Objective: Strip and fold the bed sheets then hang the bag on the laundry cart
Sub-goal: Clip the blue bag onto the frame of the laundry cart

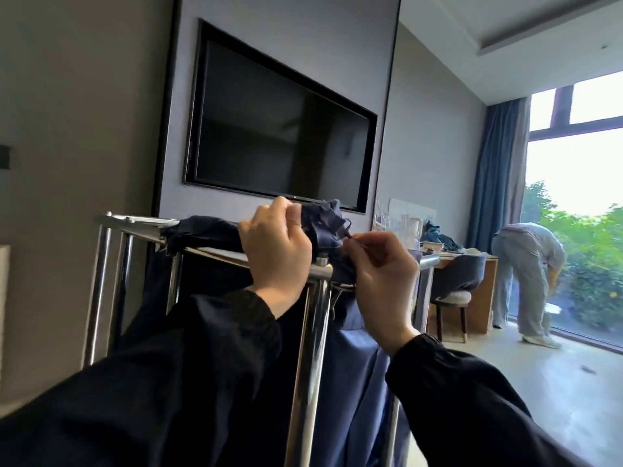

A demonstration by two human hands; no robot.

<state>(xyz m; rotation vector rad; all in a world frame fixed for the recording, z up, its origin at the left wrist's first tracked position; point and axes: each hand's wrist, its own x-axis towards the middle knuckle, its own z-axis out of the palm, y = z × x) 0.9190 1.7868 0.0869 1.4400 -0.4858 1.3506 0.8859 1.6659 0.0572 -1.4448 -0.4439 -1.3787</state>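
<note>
Right up close in the head view, the laundry cart fills the lower middle, its chrome uprights and top rail shining, and the dark blue bag is at the cart's top. The bag's rim is bunched along the top rail, and more of its cloth hangs down inside the frame and beside the near upright. The left hand sits on top of the rail at the cart's near corner, its fingers curled over the gathered rim and its thumb pressed against the cloth, gripping it. The right hand is just to the right of that corner, close to the left hand but not touching it. Its thumb and forefinger are pressed together on a thin dark cord that comes out of the bunched rim, and its other fingers are loosely bent underneath. Both arms wear black sleeves that rise from below the cart's rail. Behind the cart, on the grey wall, hangs a dark television in a black frame. To the right of the cart and farther back stands a wooden surface with a heap of blue cloth and some small items too far off to make out, and a chair is pushed against it. Beyond that, well apart from the cart, another person in pale clothes bends forward beside a tall window, with a blue curtain drawn to its left edge.
</note>
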